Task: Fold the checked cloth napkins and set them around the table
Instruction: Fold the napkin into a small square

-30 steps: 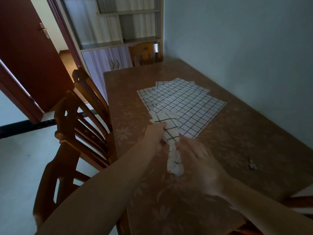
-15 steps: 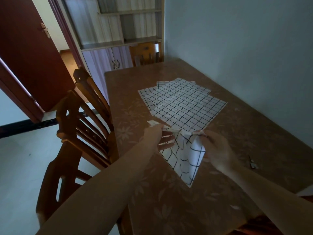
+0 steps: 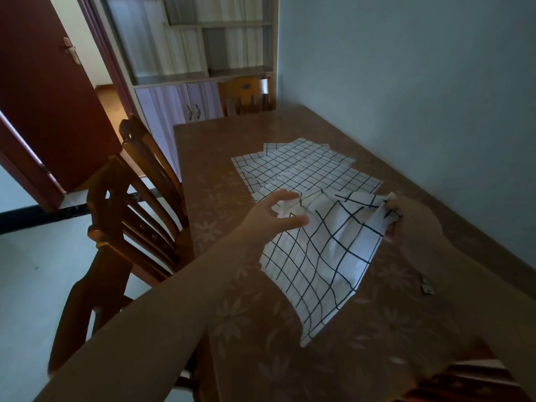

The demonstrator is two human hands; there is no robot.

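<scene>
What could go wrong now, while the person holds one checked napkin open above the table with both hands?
1. The left hand pinches only a bunched corner of the held napkin, with loose fingers; that grip may slip and the fold come out crooked.
2. The napkin's lower corner trails on the table and may drag or crease.
3. The stack of flat napkins lies just behind; it may get disturbed.

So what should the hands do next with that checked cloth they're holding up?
Probably lay it flat on the brown flower-patterned table. The white black-checked cloth napkin hangs crumpled between the left hand and right hand, each pinching a top corner, with only its bottom tip near the tabletop. It likely needs smoothing before a tidy fold.
</scene>
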